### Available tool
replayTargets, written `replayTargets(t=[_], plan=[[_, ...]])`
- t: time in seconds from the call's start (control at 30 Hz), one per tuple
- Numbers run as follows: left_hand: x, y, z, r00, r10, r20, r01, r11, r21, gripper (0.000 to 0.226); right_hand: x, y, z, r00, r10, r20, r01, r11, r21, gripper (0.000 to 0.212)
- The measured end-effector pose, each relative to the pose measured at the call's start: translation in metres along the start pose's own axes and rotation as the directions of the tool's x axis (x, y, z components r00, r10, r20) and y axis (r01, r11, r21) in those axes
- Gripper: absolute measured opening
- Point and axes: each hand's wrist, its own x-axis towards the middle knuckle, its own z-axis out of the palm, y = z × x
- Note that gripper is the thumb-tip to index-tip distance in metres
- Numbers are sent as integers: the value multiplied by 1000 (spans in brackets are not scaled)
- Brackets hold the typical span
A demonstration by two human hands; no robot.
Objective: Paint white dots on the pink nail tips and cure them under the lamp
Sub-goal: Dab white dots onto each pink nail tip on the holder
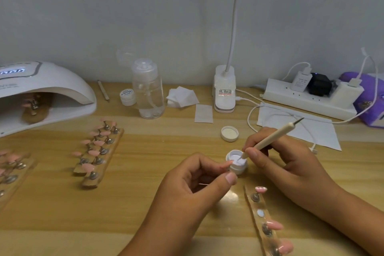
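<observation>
Table, taking the pot as clock centre.

- Pot: small, white, open, upright on the table, white paint inside. Left hand at 8 o'clock pinches its wall between thumb and forefinger.
- Right hand at 3 o'clock grips the pen in a writing hold. The lower tip is down inside the pot; the metal upper tip points to 1 o'clock.
- Lid: at 12 o'clock, near the pot, lying inside up.
- Nearest strip: at 5 o'clock, under the right wrist, running toward 6. It carries pink tips on pegs. The top tip shows white marks; the others I cannot tell.
- Two more strips with pink tips at 9 to 10 o'clock, side by side, touching. Another strip at the left edge.
- Lamp: far at 10 o'clock, display lit, a strip of tips inside its opening.
- Bottle and pads at 11 o'clock, well apart from the hands.
</observation>
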Motion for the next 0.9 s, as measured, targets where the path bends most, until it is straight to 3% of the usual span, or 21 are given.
replayTargets(t=[0.13, 0.27, 0.7, 0.83, 0.9], plan=[[-1, -2, -2, 1000, 28, 6, -29, 999, 32, 24, 0, 1, 0, 1000, 0, 8, 0, 1000, -17, 14], [-1, -1, -2, 998, 50, 36, -52, 996, 66, 13, 0, 1, 0, 1000, -4, 14, 4, 1000, -26, 15], [-4, 0, 1, 994, 96, 50, -102, 984, 144, 9, 0, -2, 0, 1000, -10, 3, 10, 1000, -27, 13], [-7, 2, 6, 996, 77, 36, -81, 990, 118, 9, -1, -12, -3, 992, 70, -106, -58, 992, 112, 3], [-9, 3, 9, 997, 72, 20, -74, 992, 102, 10, -2, -20, -10, 973, 138, -185, -81, 955, 285, 7]])
